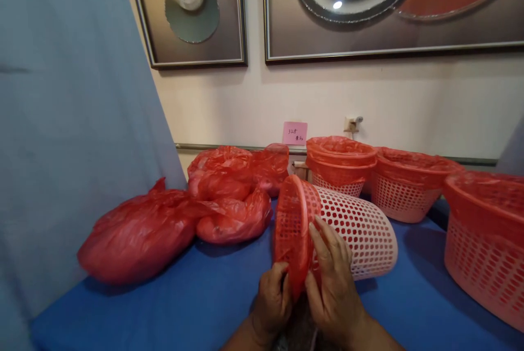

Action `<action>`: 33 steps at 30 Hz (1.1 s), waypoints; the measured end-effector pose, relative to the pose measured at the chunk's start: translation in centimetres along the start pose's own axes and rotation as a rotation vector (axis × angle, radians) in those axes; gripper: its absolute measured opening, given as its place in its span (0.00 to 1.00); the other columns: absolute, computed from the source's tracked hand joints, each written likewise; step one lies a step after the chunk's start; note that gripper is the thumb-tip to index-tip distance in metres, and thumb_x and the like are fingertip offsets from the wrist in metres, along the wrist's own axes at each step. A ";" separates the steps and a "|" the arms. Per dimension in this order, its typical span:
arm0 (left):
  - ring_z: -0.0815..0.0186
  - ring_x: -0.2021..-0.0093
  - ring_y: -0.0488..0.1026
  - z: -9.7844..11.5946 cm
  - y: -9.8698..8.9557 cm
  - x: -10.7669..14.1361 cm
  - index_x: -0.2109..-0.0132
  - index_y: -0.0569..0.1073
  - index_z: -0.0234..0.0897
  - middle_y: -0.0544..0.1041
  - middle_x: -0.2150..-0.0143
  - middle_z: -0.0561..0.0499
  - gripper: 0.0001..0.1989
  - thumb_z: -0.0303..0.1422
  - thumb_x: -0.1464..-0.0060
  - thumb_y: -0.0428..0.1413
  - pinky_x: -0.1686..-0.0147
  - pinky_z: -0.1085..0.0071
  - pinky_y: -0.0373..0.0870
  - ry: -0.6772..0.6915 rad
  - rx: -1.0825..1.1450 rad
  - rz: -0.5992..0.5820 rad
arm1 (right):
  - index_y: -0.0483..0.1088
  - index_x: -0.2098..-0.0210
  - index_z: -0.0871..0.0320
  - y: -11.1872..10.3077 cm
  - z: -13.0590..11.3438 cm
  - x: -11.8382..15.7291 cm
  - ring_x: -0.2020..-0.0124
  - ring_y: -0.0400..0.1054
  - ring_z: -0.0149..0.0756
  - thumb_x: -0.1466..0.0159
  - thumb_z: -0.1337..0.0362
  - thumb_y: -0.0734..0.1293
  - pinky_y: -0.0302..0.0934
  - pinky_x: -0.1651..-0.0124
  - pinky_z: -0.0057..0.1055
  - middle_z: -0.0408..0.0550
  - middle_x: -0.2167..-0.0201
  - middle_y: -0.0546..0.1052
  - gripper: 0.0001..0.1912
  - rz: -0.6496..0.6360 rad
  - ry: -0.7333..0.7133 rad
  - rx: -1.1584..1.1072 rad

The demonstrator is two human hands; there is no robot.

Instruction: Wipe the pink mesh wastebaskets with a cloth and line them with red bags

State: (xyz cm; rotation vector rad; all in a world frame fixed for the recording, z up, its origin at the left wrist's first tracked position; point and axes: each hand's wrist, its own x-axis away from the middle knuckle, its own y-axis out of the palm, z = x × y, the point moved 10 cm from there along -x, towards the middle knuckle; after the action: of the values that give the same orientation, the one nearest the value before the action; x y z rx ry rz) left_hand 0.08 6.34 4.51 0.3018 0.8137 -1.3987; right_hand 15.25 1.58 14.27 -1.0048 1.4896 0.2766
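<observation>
One basket (360, 231) is lying sideways, being held.
The left hand (273, 293) is pinching the red bag (289, 225) at the rim; the right hand (333, 280) is grasping the basket near it, over the blue surface (221, 291), between red bundles (143, 236) and other baskets (405, 198).

rightmost basket (485, 253) cut off; pink note (295, 133) too small to read.

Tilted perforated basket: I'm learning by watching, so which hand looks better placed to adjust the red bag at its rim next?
Probably the left hand: its fingers seem to pinch the red plastic bag at the mouth, while the right hand lies on the perforated basket near its rim.
</observation>
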 end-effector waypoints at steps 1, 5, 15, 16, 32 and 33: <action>0.63 0.68 0.77 0.1 0.0 0.0 0.56 0.78 0.40 0.82 0.65 0.47 0.14 0.41 0.30 0.51 0.64 0.70 0.72 0.015 -0.021 -0.006 | 0.46 0.23 0.63 0.0 0.0 -0.1 0.25 0.49 0.54 0.31 0.72 0.56 0.48 0.28 0.58 0.61 0.25 0.54 0.38 0.010 -0.005 -0.021; 0.63 0.69 0.78 0.5 0.9 -0.1 0.55 0.76 0.40 0.82 0.65 0.47 0.14 0.38 0.28 0.47 0.66 0.70 0.72 0.045 -0.071 -0.065 | 0.47 0.24 0.64 0.0 -0.1 1.4 0.26 0.52 0.52 0.32 0.73 0.58 0.47 0.27 0.53 0.61 0.26 0.56 0.39 0.108 -0.085 -0.043; 0.61 0.66 0.80 0.7 1.3 -0.3 0.55 0.77 0.39 0.83 0.64 0.45 0.13 0.35 0.29 0.48 0.65 0.70 0.73 0.025 -0.131 -0.108 | 0.45 0.23 0.62 0.5 -0.4 3.8 0.28 0.56 0.58 0.32 0.63 0.62 0.54 0.31 0.60 0.62 0.28 0.58 0.41 0.094 -0.178 -0.023; 0.61 0.66 0.80 0.8 1.3 -0.2 0.55 0.77 0.39 0.83 0.63 0.45 0.12 0.35 0.29 0.49 0.65 0.70 0.73 0.024 -0.132 -0.106 | 0.45 0.23 0.62 0.7 -0.5 3.9 0.29 0.56 0.60 0.32 0.61 0.63 0.56 0.32 0.61 0.63 0.27 0.58 0.42 0.099 -0.176 -0.017; 0.66 0.74 0.75 1.4 -0.7 -1.1 0.60 0.74 0.40 0.77 0.72 0.54 0.14 0.40 0.28 0.49 0.72 0.74 0.72 -0.056 -0.013 0.056 | 0.59 0.32 0.58 2.3 2.9 3.8 0.33 0.60 0.58 0.30 0.65 0.64 0.63 0.38 0.65 0.63 0.34 0.65 0.28 0.067 0.079 0.022; 0.66 0.74 0.75 1.8 -0.4 -1.1 0.60 0.74 0.40 0.77 0.72 0.54 0.14 0.40 0.28 0.49 0.71 0.74 0.72 -0.045 -0.023 0.023 | 0.63 0.35 0.57 2.0 2.8 3.8 0.35 0.63 0.57 0.31 0.66 0.63 0.64 0.39 0.63 0.62 0.37 0.67 0.24 0.081 0.070 0.013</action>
State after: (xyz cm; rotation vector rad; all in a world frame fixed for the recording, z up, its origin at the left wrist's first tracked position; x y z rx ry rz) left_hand 0.32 5.96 6.58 0.2607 0.7864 -1.3696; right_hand 16.27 3.14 9.44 -0.9540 1.5964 0.2916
